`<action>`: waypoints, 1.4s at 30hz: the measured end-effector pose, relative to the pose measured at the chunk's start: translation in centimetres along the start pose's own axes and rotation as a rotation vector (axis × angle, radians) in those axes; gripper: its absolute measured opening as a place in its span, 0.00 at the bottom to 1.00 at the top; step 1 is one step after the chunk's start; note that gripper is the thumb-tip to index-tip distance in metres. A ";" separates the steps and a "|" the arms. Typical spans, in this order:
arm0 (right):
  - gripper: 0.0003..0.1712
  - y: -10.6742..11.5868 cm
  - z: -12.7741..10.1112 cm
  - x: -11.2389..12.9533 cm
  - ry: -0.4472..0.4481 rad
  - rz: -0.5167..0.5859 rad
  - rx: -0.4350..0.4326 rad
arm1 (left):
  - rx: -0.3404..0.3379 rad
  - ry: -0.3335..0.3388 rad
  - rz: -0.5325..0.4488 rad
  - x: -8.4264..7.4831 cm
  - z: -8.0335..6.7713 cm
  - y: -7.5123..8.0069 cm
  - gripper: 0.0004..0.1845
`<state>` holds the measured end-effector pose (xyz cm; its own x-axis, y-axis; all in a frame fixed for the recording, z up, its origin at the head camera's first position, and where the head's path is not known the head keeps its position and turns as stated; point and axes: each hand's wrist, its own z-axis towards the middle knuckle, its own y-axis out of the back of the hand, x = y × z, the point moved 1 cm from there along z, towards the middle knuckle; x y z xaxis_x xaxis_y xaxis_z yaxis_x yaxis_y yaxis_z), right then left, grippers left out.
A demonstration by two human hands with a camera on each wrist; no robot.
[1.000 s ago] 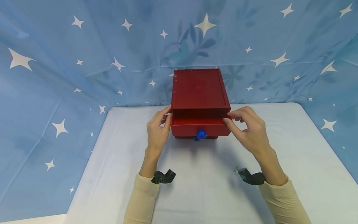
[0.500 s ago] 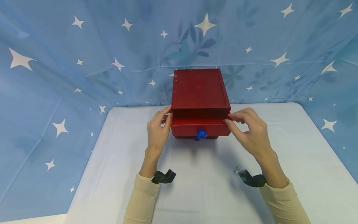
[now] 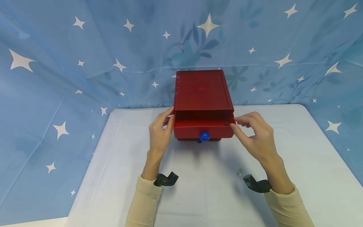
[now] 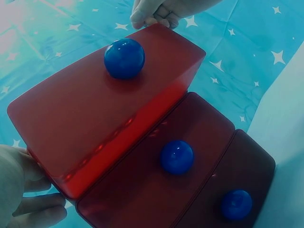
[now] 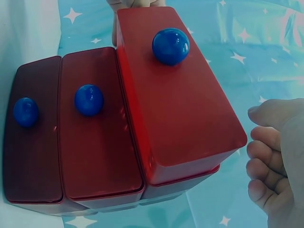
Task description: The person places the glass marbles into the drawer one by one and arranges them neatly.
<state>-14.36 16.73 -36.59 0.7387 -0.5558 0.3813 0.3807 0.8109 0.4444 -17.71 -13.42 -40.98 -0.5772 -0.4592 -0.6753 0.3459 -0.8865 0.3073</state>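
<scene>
A small dark red cabinet point(image 3: 199, 90) stands at the back of the white table. Its top drawer point(image 3: 188, 131), with a blue round knob point(image 3: 204, 136), is pulled partway out. In the wrist views, two lower drawers with blue knobs are closed. My left hand point(image 3: 160, 134) rests its fingertips against the cabinet's left side, its thumb beside the drawer. My right hand point(image 3: 256, 135) is at the drawer's front right corner, thumb and index finger apart. The right wrist view shows its loosely bent fingers point(image 5: 261, 164) beside the drawer with a gap, holding nothing.
A tiny green and clear object point(image 3: 240, 172) lies on the white table point(image 3: 198, 195) near the right wrist. A blue star-patterned cloth point(image 3: 136, 47) hangs right behind the cabinet. Black wrist cameras point(image 3: 167, 179) are worn on both forearms.
My right hand has shifted slightly right and toward me, its fingertips drawing back from inside the drawer's right edge. The left hand, cabinet and drawer stay where they were.
</scene>
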 end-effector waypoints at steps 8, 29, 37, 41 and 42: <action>0.28 0.2 -0.3 0.0 -0.008 -0.008 -0.009 | -0.003 -0.002 -0.003 0.0 0.0 0.0 0.20; 0.30 0.6 -0.8 0.0 0.009 -0.008 -0.046 | -0.002 -0.008 0.000 -0.1 0.1 -0.1 0.20; 0.29 0.9 -1.1 0.1 -0.003 -0.020 -0.034 | -0.014 -0.020 -0.001 0.0 0.1 -0.1 0.19; 0.30 1.0 -1.3 0.1 -0.008 -0.025 -0.028 | -0.015 -0.024 0.003 0.0 0.1 -0.1 0.19; 0.30 1.0 -1.3 0.1 -0.010 -0.028 -0.026 | -0.016 -0.023 0.002 0.0 0.1 -0.2 0.19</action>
<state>-13.20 17.75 -37.23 0.7221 -0.5798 0.3773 0.4155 0.7996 0.4336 -17.85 -13.31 -40.98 -0.5931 -0.4625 -0.6590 0.3590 -0.8846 0.2977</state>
